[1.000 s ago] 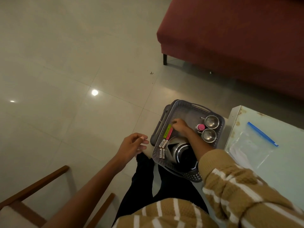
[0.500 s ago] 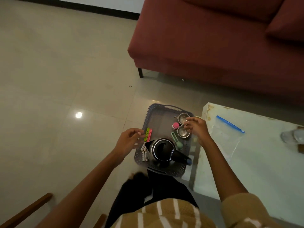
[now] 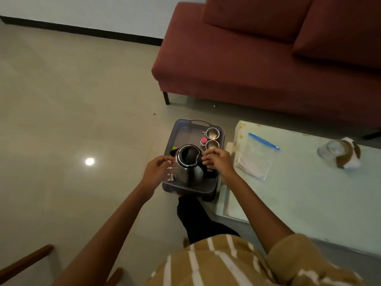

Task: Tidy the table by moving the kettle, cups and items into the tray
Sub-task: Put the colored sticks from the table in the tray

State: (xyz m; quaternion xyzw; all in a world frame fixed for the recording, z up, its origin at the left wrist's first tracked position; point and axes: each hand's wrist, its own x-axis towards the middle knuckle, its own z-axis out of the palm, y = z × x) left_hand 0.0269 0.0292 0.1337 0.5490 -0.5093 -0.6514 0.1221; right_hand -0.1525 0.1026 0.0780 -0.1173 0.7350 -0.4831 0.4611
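Observation:
A grey plastic tray (image 3: 179, 125) sits low beside the table's left end, over my knees. The dark steel kettle (image 3: 190, 172) stands upright in its near half, lid open. My left hand (image 3: 158, 169) curls against the kettle's left side. On the right, the fingers of my right hand (image 3: 217, 159) pinch at the rim by the handle. Two steel cups (image 3: 212, 133) (image 3: 212, 144) stand in the tray's far right corner, with a small pink-capped bottle (image 3: 203, 140) beside them. A green and pink item (image 3: 175, 148) peeks out behind the kettle.
The pale table (image 3: 309, 199) is on my right, holding a clear zip bag (image 3: 256, 156) with a blue seal and a glass lying against a brown and white cloth (image 3: 342, 152). A red sofa (image 3: 247, 58) stands behind. A wooden chair arm (image 3: 24, 263) is at lower left.
My head has lifted, showing more sofa and table. My right hand came back from the cups to the kettle's rim, and my left hand closed in on the kettle's left side.

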